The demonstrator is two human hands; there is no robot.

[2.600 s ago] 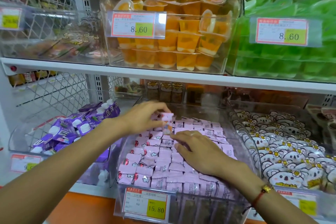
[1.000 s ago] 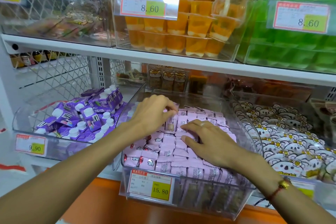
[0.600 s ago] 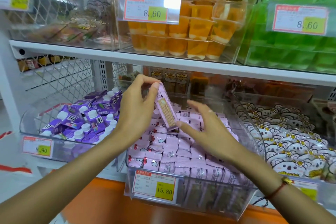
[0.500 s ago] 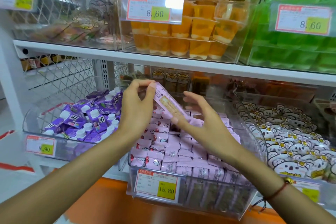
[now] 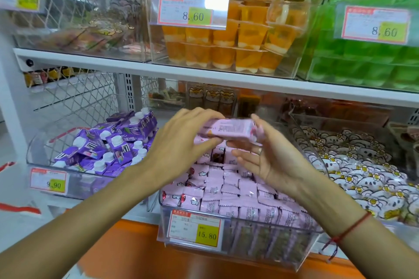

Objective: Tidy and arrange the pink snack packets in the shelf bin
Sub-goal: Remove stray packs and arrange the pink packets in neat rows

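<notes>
Shop shelving: the left hand (image 5: 179, 142) and right hand (image 5: 269, 154) together pinch one flat pink foil snack packet (image 5: 229, 130) level by its ends, probably to slot it into the rows of pink packets (image 5: 226, 190) filling the clear plastic shelf bin (image 5: 260, 247) directly below them.

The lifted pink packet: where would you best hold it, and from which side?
Probably by its two short ends. The packet lies flat and level above the bin, long side running left to right, so a hand closes on each end from the side. The left hand already pinches its left end; the right hand cups the right.
</notes>
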